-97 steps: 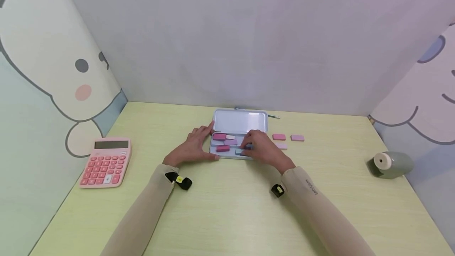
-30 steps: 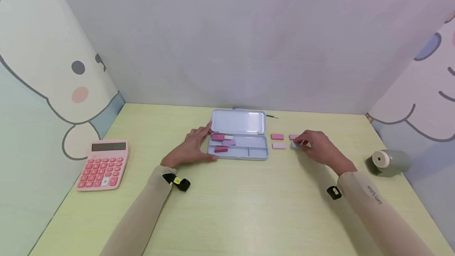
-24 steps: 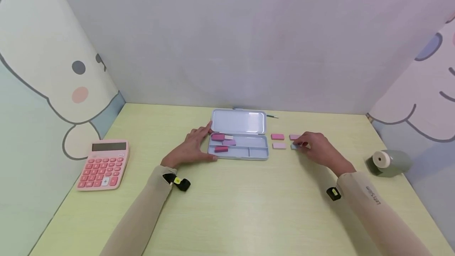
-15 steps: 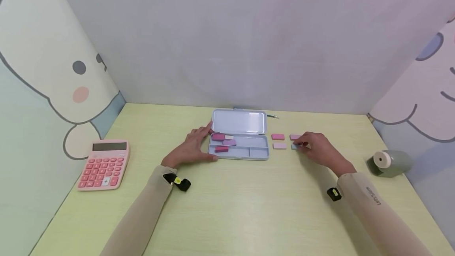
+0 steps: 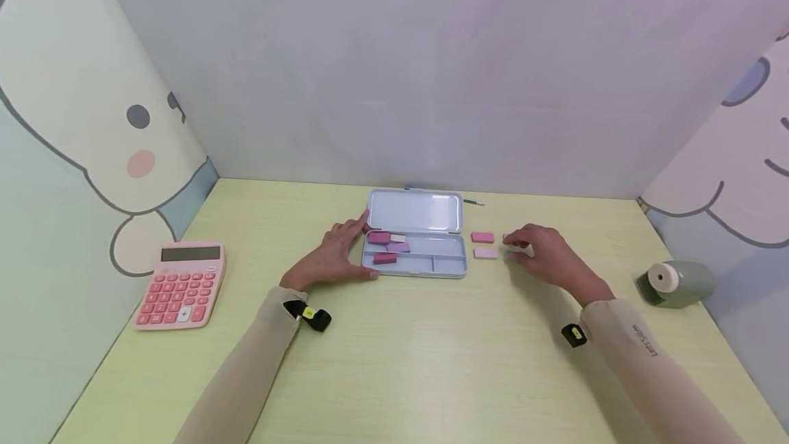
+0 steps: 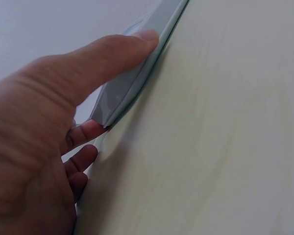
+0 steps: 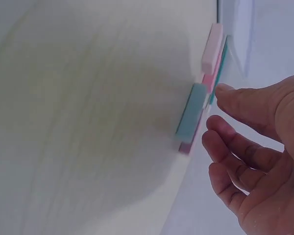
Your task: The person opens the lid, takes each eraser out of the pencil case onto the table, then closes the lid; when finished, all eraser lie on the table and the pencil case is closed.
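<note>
An open pencil case lies on the table with its lid folded back. My left hand holds its left end, thumb at the front edge and fingers at the back. Several erasers, such as a magenta eraser and a lilac eraser, lie in its left part. Right of the case, my right hand is by a light blue eraser, fingers parted and apart from it in the right wrist view. A deep pink eraser, a pale pink eraser and a mostly covered purple eraser lie nearby.
A pink calculator lies at the left of the table. Near the right edge stands a grey-green pencil sharpener. A pencil sticks out behind the case lid. Walls enclose the back and sides.
The right hand took the light blue eraser from the case's front right compartment and set it down below the purple one. Its fingers have since parted from it. The left hand keeps its place.
</note>
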{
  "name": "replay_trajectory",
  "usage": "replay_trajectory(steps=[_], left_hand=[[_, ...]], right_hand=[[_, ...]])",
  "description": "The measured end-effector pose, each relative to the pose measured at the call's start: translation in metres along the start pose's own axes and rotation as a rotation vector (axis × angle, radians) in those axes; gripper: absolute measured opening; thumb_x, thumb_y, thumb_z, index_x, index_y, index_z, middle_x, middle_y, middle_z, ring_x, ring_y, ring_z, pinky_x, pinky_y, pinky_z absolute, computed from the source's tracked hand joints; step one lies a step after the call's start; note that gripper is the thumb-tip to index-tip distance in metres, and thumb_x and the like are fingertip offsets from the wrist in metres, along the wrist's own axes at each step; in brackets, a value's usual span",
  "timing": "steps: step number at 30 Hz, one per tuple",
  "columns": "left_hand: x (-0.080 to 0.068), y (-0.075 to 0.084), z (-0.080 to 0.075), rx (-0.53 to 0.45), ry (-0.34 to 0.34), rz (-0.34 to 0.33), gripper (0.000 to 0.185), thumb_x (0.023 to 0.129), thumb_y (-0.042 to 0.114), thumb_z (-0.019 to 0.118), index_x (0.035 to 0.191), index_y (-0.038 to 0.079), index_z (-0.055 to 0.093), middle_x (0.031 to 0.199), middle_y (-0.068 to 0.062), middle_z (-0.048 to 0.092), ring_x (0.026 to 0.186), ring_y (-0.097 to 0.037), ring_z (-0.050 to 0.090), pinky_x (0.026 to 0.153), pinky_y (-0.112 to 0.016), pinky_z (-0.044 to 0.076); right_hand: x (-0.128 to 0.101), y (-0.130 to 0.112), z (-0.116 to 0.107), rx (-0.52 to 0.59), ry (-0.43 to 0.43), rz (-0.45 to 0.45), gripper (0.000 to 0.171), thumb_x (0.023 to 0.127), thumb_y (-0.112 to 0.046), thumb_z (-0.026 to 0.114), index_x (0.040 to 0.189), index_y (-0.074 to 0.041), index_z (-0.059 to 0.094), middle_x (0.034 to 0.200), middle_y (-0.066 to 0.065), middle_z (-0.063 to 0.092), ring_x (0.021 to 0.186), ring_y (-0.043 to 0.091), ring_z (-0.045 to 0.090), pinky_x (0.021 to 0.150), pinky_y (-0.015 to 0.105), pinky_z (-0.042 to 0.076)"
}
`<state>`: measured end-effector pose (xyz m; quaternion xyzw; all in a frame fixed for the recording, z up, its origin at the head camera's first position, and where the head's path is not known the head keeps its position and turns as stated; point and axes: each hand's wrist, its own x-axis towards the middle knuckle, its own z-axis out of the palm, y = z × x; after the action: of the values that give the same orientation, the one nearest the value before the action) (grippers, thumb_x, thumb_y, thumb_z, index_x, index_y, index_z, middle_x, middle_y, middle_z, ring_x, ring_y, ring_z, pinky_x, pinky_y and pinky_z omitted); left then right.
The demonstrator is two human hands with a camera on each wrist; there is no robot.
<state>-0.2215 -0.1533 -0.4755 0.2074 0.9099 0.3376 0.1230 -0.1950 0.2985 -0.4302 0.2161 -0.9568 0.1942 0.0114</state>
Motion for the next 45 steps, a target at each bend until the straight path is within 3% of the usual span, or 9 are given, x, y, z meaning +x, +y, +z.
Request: replay_trajectory(steps=[9,18,27,33,45], left_hand=[[-0.001,-0.002,0.002,0.007,-0.002,0.002,0.131,0.078,0.058,0.091,0.174,0.034,0.005,0.173,-0.005,0.036,0.156,-0.035,0.030,0.128,-0.069,0.030],[0.001,0.001,0.001,-0.003,-0.003,0.001,0.132,0.078,0.056,0.091,0.175,0.033,0.004,0.170,-0.002,0.039,0.153,-0.033,0.031,0.129,-0.067,0.030],[0.001,0.002,0.000,-0.005,-0.006,-0.001,0.132,0.078,0.054,0.092,0.175,0.032,0.004,0.169,-0.002,0.039,0.152,-0.033,0.032,0.130,-0.065,0.029],[0.002,0.001,0.000,0.005,-0.005,0.004,0.133,0.078,0.056,0.091,0.175,0.031,0.004,0.168,-0.001,0.040,0.152,-0.032,0.032,0.130,-0.065,0.029],[0.002,0.001,-0.001,0.009,-0.006,0.014,0.133,0.078,0.057,0.091,0.175,0.029,0.004,0.168,-0.002,0.041,0.151,-0.033,0.033,0.128,-0.066,0.031]], right_hand=[[0.014,-0.036,0.016,0.115,0.043,-0.044,0.025,0.094,-0.006,0.081,0.119,-0.002,0.080,0.108,0.013,0.079,0.097,0.029,0.072,0.090,0.051,0.059],[0.035,-0.071,0.039,0.197,0.019,-0.081,0.022,0.095,-0.005,0.078,0.117,-0.001,0.079,0.107,0.011,0.078,0.100,0.027,0.070,0.093,0.049,0.059],[0.052,-0.100,0.047,0.243,-0.016,-0.102,0.023,0.097,-0.009,0.077,0.120,-0.002,0.078,0.113,0.011,0.077,0.105,0.029,0.070,0.097,0.051,0.059],[0.061,-0.107,0.049,0.255,-0.013,-0.151,0.022,0.098,-0.008,0.077,0.119,-0.002,0.079,0.112,0.010,0.078,0.105,0.029,0.071,0.097,0.051,0.060],[0.083,-0.135,0.058,0.204,-0.087,-0.184,0.018,0.098,-0.008,0.076,0.115,-0.005,0.081,0.112,0.008,0.079,0.103,0.024,0.073,0.095,0.043,0.062]])
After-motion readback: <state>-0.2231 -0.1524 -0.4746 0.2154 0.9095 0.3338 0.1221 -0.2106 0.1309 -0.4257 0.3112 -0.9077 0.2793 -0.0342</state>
